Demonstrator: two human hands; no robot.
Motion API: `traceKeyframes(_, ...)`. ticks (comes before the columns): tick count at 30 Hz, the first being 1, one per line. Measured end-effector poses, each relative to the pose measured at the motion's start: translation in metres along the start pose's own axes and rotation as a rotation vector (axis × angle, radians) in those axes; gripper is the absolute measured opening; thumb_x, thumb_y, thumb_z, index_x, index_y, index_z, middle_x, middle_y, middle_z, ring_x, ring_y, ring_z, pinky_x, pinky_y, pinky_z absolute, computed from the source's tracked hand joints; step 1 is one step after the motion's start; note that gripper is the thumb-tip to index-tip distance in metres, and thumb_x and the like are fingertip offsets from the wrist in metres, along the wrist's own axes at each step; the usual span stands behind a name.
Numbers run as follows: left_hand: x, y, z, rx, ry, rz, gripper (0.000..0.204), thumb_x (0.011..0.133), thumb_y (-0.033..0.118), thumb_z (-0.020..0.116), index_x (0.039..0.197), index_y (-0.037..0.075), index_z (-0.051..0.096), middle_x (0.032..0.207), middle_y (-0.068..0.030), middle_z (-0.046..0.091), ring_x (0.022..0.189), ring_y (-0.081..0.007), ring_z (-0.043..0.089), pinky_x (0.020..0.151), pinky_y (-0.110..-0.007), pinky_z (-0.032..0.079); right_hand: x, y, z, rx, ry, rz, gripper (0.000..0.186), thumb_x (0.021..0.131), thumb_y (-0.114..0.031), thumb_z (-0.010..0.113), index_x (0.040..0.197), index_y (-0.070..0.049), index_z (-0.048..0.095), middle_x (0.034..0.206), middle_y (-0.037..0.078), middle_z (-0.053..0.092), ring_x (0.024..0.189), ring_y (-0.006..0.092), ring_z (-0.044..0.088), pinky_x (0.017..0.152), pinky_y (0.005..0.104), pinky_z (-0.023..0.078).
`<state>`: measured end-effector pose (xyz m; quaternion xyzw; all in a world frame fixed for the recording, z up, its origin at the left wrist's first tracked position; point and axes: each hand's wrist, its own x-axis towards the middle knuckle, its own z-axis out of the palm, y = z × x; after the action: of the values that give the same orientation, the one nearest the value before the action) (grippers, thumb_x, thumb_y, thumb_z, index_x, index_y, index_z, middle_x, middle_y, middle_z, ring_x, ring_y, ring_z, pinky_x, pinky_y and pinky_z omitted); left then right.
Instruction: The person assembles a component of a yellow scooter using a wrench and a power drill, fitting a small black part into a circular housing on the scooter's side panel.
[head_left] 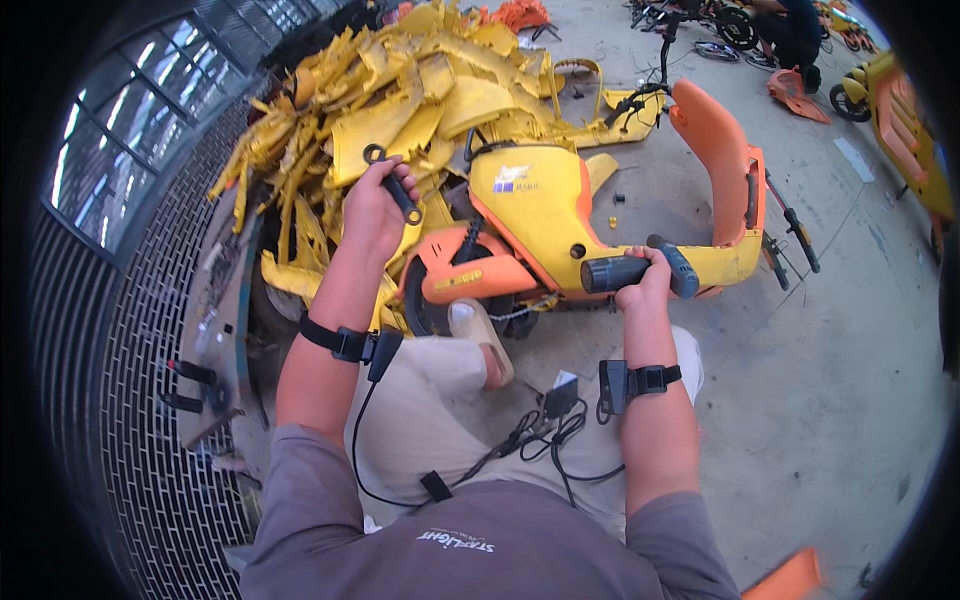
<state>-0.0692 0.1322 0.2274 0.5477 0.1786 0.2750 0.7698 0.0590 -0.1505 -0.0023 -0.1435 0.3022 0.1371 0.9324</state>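
My left hand (370, 212), raised in front of the scrap pile, is closed around a dark ring-ended wrench (402, 196) held at a slant, a ring showing at each end. In my right hand (645, 284) is a dark cordless drill (612, 273), gripped round its handle, the body pointing left. Just beyond both hands stands a partly stripped scooter (540, 190), with yellow panels and an orange front shield (708, 135). The drill overlaps its lower yellow body in view; whether it touches cannot be told. The wrench is nearest the scooter's orange rear cover (465, 272).
A tall heap of broken yellow panels (400, 90) rises behind the scooter at the left. Black cables (520, 440) lie across my lap. Another yellow scooter (905, 140) stands at the far right. A person (795, 35) crouches at the back near an orange part (798, 95).
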Motion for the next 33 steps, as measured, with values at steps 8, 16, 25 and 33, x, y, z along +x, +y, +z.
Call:
traceKeyframes(8,-0.007,-0.041,0.004,-0.182,-0.083,-0.193,0.018,0.096,0.017,0.050,0.108,0.003,0.053,0.085,-0.0023,0.057,0.077,-0.0154,0.056,0.071,-0.031,0.049,-0.015,0.000,-0.010,-0.153,-0.024,0.081,0.009,0.086,-0.009,0.054,0.092,-0.002,0.053,0.082,0.005,0.059,0.078,0.0201,0.059,0.083,0.0347,0.050)
traceKeyframes(16,-0.024,-0.040,-0.034,-0.157,0.099,-0.108,0.018,0.095,0.017,0.053,0.108,0.004,0.054,0.085,-0.0011,0.055,0.075,-0.0138,0.053,0.069,-0.031,0.047,-0.009,0.030,0.015,-0.168,-0.030,0.142,0.006,0.085,-0.010,0.054,0.086,-0.004,0.052,0.079,0.005,0.059,0.077,0.0187,0.058,0.084,0.0348,0.049)
traceKeyframes(25,-0.068,-0.022,-0.077,-0.248,0.283,0.020,0.016,0.095,0.014,0.050,0.108,0.004,0.050,0.086,-0.0010,0.052,0.076,-0.0140,0.051,0.071,-0.031,0.046,-0.006,0.048,0.012,-0.311,0.014,0.234,0.013,0.085,-0.010,0.058,0.095,-0.004,0.054,0.085,0.005,0.060,0.080,0.0214,0.061,0.080,0.0394,0.052)
traceKeyframes(33,-0.104,0.005,-0.076,-0.237,0.307,0.093,0.013,0.095,0.013,0.049,0.105,0.005,0.052,0.085,-0.0001,0.050,0.077,-0.0132,0.049,0.072,-0.029,0.043,-0.005,0.043,0.017,-0.227,-0.016,0.236,0.013,0.086,-0.012,0.058,0.096,-0.005,0.057,0.089,0.004,0.063,0.083,0.0202,0.062,0.088,0.0405,0.049)
